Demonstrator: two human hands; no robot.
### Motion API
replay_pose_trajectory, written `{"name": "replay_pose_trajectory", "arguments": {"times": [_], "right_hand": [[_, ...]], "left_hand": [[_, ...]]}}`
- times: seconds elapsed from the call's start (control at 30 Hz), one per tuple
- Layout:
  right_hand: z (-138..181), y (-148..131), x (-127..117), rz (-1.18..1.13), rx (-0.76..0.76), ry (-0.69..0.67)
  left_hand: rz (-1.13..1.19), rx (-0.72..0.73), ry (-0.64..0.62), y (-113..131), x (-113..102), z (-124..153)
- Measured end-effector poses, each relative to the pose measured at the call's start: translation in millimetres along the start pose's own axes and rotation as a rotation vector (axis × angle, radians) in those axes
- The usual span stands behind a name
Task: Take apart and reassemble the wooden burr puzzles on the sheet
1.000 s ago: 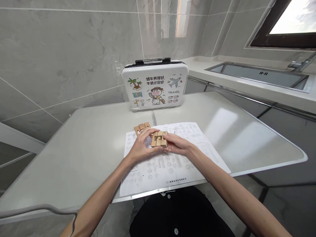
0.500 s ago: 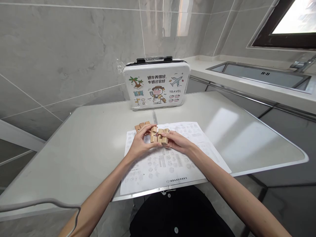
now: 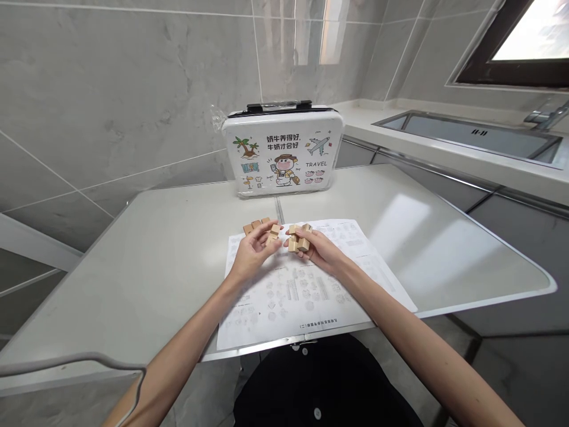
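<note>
Between the thumb and fingers of my left hand is a light notched wooden puzzle piece. My right hand grips a small cluster of notched wooden puzzle pieces, its thumb pressed on the near side. A narrow gap separates what the two hands hold. Both hands hover over a printed instruction sheet with rows of small diagrams. Darker wooden pieces lie just behind my left hand, partly hidden by its fingers.
A white case with cartoon prints and a black handle stands at the back of the folding table. A counter with a sink is on the right. A grey cable crosses at the lower left.
The wooden pieces, together in both hands before, are now apart. My left hand has drawn one piece away to the left, while the cluster stays in my right hand.
</note>
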State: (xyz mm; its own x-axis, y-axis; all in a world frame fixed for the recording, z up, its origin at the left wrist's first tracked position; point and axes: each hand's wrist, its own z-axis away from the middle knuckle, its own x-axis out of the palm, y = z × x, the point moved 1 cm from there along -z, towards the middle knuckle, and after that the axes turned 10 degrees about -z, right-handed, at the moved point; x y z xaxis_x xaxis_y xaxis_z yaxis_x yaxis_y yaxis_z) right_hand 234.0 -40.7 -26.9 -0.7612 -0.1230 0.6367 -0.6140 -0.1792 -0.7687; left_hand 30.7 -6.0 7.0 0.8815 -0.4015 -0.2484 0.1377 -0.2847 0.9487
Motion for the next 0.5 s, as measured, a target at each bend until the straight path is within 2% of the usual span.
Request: {"name": "replay_pose_trajectory", "arguments": {"times": [0.13, 0.23, 0.3, 0.43, 0.5], "right_hand": [[-1.5, 0.8, -0.6, -0.006, -0.030, 0.014], [-2.2, 1.6, -1.1, -0.002, -0.053, 0.022], [-2.4, 1.8, -1.4, 0.006, -0.071, 0.027], [-1.3, 1.9, 0.3, 0.041, -0.107, 0.028], [0.0, 2.4, 2.4, 0.066, -0.118, 0.021]], "left_hand": [[0.142, -0.198, -0.037, 0.4, -2.2, -2.3], [0.155, -0.258, -0.129, 1.2, -1.0, -2.4], [0.072, -0.245, -0.159, 1.6, 1.5, -1.0], [-0.244, -0.118, -0.098, 3.7, 7.3, 3.9], [-0.335, -0.125, -0.107, 5.0, 10.0, 6.5]]}}
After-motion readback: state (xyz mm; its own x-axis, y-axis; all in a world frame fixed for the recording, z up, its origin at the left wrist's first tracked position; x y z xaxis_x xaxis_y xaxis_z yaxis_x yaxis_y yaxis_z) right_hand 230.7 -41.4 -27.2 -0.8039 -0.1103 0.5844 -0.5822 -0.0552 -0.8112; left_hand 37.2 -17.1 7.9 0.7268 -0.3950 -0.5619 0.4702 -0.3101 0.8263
